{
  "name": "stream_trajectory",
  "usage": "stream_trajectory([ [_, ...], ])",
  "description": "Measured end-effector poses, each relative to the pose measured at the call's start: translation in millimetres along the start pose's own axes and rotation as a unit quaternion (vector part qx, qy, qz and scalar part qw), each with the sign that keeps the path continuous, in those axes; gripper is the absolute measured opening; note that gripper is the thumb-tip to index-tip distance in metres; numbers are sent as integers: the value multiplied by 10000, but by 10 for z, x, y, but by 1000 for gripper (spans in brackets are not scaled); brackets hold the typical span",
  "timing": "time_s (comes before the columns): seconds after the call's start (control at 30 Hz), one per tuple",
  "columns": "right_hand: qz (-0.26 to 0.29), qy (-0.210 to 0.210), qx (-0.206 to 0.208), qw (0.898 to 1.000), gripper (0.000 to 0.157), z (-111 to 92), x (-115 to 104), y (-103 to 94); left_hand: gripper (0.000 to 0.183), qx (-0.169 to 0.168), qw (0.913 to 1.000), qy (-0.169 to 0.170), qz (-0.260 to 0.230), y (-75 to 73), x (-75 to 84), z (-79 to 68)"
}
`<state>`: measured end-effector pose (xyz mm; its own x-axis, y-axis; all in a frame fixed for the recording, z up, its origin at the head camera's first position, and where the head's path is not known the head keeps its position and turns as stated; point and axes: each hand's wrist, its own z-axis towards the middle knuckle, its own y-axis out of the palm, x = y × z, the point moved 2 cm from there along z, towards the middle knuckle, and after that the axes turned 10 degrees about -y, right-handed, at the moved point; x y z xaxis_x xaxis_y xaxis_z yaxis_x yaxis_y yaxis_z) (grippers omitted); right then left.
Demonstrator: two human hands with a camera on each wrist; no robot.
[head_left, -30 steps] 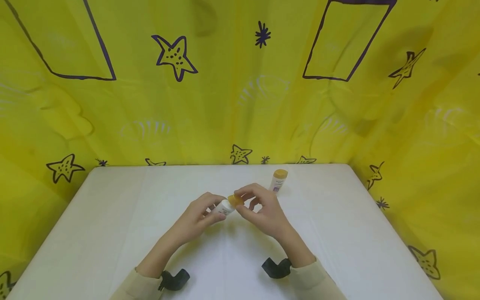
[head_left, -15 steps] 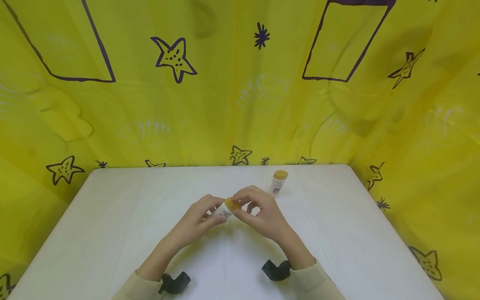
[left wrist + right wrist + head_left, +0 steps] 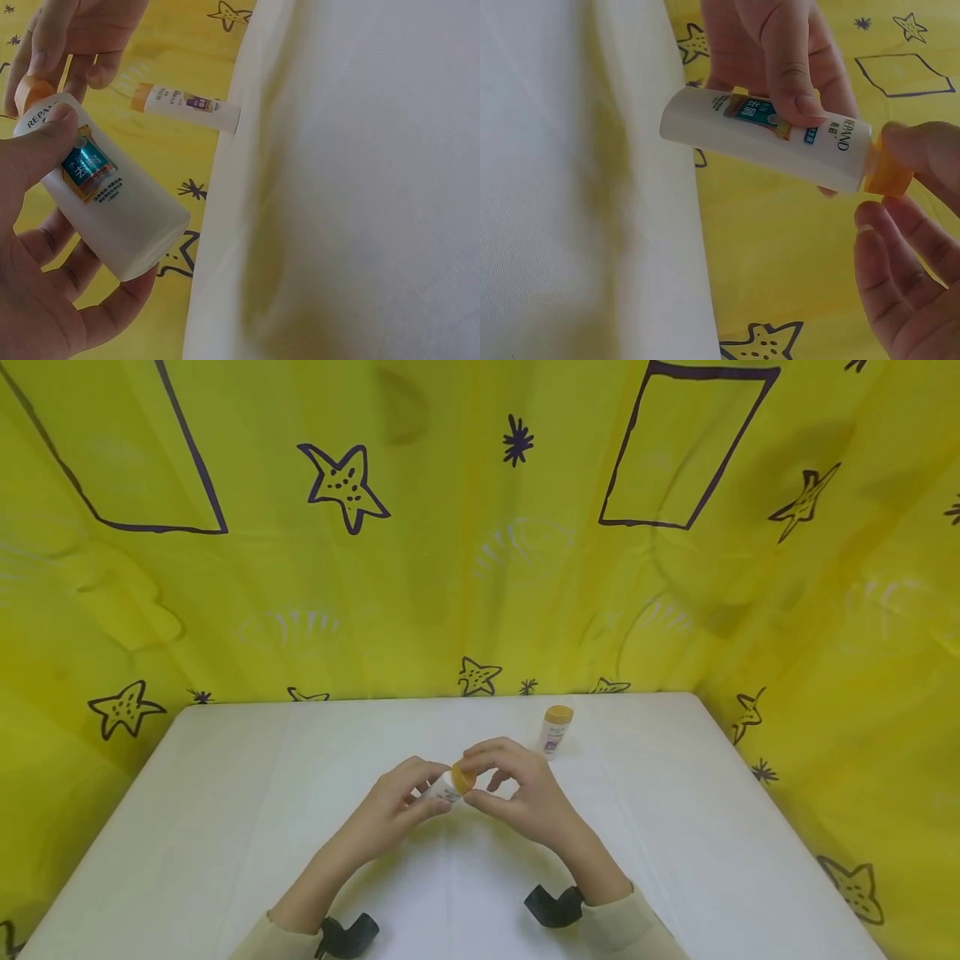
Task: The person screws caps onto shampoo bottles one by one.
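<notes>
My left hand (image 3: 393, 802) grips a white shampoo bottle (image 3: 131, 206) round its body, the thumb lying over the label side. The bottle is tilted above the table, its orange cap (image 3: 890, 166) towards my right hand (image 3: 525, 789). That hand pinches the cap between thumb and fingers at the bottle's mouth. In the right wrist view the cap sits against the bottle end, slightly askew; how tightly it fits I cannot tell. Behind my right hand a second white bottle (image 3: 553, 739) with an orange cap stands upright on the table, its label facing me.
A white table (image 3: 225, 810) spreads under both hands. A yellow curtain (image 3: 420, 585) with star drawings hangs along its far edge and sides. Black wrist mounts (image 3: 553, 906) stick out inward from the sleeves, close above the table.
One second ago the cap stood tilted with its edge off the bottle's mouth; now it sits closer against the bottle. The cap has turned a little in my right fingers. The standing bottle stays put.
</notes>
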<state>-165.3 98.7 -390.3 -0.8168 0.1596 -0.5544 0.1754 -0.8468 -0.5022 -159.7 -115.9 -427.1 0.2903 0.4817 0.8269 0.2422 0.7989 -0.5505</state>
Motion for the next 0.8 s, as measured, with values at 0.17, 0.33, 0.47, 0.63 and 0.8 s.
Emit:
stream_trajectory([
  [0.17,160,109,-15,9998,26,-43,91,22,30,21,9999,165,-19,9,23,-14],
  [0.33,298,151,1,9994,22,-50,91,30,35,84,9999,63,31,11,42,-30],
  [0.47,290,165,44,9994,22,-44,69,27,35,147,9999,-30,12,13,50,-32],
  [0.63,237,-35,117,9996,25,20,-68,-12,32,221,9997,111,-11,16,58,-16],
  [0.8,235,-126,130,9996,28,95,-212,-75,30,302,9991,309,15,15,68,-4],
])
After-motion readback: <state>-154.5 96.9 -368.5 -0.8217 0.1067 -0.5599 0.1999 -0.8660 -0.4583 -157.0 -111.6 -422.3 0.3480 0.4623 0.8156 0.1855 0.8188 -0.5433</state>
